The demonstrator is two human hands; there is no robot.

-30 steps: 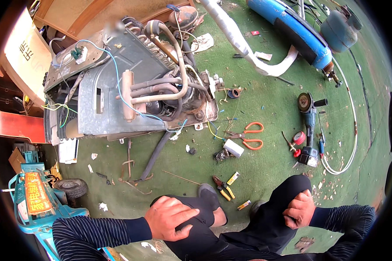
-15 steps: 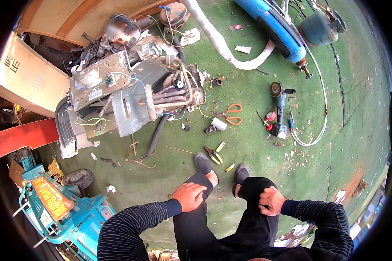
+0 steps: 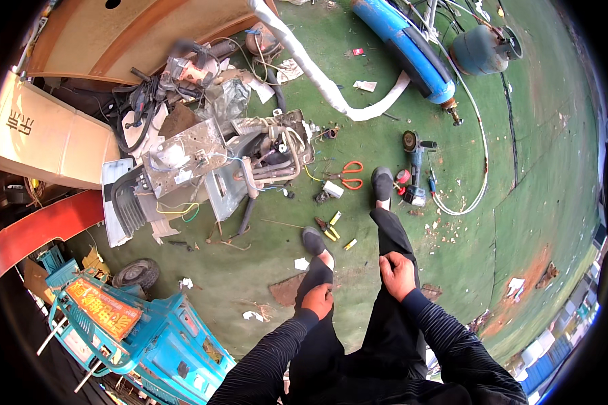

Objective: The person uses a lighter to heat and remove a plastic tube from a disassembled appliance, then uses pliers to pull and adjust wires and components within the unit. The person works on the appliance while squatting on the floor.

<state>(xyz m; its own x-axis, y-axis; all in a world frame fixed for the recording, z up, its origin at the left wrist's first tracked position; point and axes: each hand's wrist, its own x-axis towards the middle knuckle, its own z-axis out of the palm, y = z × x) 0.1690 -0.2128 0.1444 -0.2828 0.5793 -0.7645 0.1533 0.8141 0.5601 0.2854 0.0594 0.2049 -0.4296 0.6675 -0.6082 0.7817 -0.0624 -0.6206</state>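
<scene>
My left hand (image 3: pixel 317 300) is closed at my left knee, its curled fingers on the black trousers (image 3: pixel 324 341). At the right knee, my right hand (image 3: pixel 397 275) is closed on the trouser cloth too, thumb against the bent fingers. No tool is in either hand. My right foot, in a dark slip-on shoe (image 3: pixel 382 185), stands farther forward than my left shoe (image 3: pixel 313 241). Beside the left foot lie yellow-handled pliers (image 3: pixel 327 229) and a small yellow piece (image 3: pixel 350 244). Orange-handled scissors (image 3: pixel 352 175) and a white box-shaped piece (image 3: pixel 332 190) lie left of the right foot.
A cordless angle grinder (image 3: pixel 416 169) lies right of my right foot. Ahead left sits a dismantled metal unit with pipes (image 3: pixel 230 175). A blue cylinder (image 3: pixel 412 47) with hoses lies at the far right, near a grey-green gas bottle (image 3: pixel 479 50). A teal cart (image 3: pixel 162 337) stands at left.
My right foot has stepped forward, up beside the grinder. Both hands stay on the trouser legs at the knees, while the view has shifted and turned a little.
</scene>
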